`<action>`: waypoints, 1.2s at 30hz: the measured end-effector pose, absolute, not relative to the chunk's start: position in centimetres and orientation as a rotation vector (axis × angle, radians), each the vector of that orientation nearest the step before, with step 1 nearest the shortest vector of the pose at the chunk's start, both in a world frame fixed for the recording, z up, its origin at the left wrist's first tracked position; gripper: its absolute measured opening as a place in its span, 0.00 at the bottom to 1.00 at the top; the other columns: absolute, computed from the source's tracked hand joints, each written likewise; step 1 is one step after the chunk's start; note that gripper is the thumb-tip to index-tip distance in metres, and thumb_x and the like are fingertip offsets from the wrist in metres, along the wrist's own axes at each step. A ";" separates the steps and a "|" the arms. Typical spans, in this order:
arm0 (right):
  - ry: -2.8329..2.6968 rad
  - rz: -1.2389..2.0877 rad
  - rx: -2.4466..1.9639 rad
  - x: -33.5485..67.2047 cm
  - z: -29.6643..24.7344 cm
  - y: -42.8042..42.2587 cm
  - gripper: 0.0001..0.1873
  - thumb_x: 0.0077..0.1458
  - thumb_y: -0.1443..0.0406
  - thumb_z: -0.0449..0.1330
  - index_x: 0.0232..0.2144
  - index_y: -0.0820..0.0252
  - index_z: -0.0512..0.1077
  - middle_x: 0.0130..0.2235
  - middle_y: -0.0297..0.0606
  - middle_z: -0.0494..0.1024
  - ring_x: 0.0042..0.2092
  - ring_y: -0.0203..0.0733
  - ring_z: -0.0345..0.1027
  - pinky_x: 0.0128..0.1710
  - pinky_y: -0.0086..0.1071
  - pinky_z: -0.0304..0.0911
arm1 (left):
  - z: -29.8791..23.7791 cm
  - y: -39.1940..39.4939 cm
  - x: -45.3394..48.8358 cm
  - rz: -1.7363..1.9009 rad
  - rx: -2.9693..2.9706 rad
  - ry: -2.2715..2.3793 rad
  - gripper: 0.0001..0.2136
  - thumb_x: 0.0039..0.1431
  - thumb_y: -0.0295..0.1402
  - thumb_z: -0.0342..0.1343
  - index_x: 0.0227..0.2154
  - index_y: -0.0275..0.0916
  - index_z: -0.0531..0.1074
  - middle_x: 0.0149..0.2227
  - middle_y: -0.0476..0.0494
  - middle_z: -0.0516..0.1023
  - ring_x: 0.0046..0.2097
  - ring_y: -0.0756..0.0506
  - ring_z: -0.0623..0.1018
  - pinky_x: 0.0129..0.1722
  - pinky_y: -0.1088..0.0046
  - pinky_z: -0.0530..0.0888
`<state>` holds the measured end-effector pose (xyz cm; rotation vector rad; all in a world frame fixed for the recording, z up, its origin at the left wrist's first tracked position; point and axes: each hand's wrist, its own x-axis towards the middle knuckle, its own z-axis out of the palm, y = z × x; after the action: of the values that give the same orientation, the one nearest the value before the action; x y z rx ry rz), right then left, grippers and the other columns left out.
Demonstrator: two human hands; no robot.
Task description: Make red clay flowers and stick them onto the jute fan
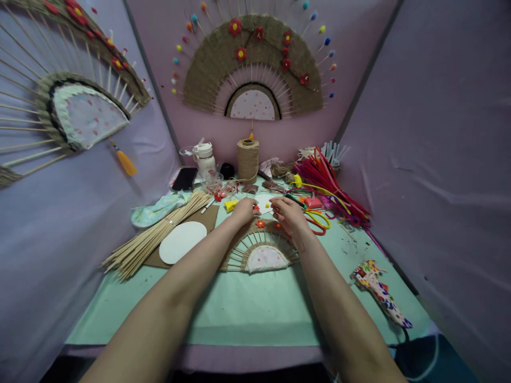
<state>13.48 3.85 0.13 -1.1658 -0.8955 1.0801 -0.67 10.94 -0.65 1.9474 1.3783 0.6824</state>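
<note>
My left hand point(245, 210) is closed in a pinch, with a small red flower-like piece point(256, 208) at its fingertips. Just across from it, my right hand point(288, 214) has loosely bent fingers, apart from one another, and I see nothing held in them. A tiny yellow bit point(268, 205) shows between the hands, against a white round sheet point(263, 200). Below them lies a small twine-and-stick fan point(235, 258) with red flowers and a spotted half-round centre point(266, 257); my right forearm covers part of its right side.
Bamboo sticks point(155, 236) and a white oval point(183, 242) lie left. A twine spool point(248, 161), white bottle point(205, 158) and phone point(185, 178) stand behind. Scissors point(319, 221), pipe cleaners point(325, 178) and a patterned glue gun point(379, 292) are right. Larger fans point(199, 74) hang on the walls.
</note>
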 end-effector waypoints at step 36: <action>-2.454 0.179 -1.317 6.7 -0.9 -4.9 0.47 0.59 0.42 0.49 0.68 0.68 0.46 0.67 0.54 0.53 0.70 0.57 0.39 0.66 0.60 0.32 | -0.7 -0.4 -4.7 1.090 0.126 0.343 0.38 0.60 0.60 0.35 0.57 0.32 0.65 0.57 0.28 0.71 0.61 0.36 0.69 0.57 0.55 0.68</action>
<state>6.68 -4.88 -0.94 -1.3169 -2.4545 0.1792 -4.71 -0.45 -0.72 0.1264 0.3430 1.0900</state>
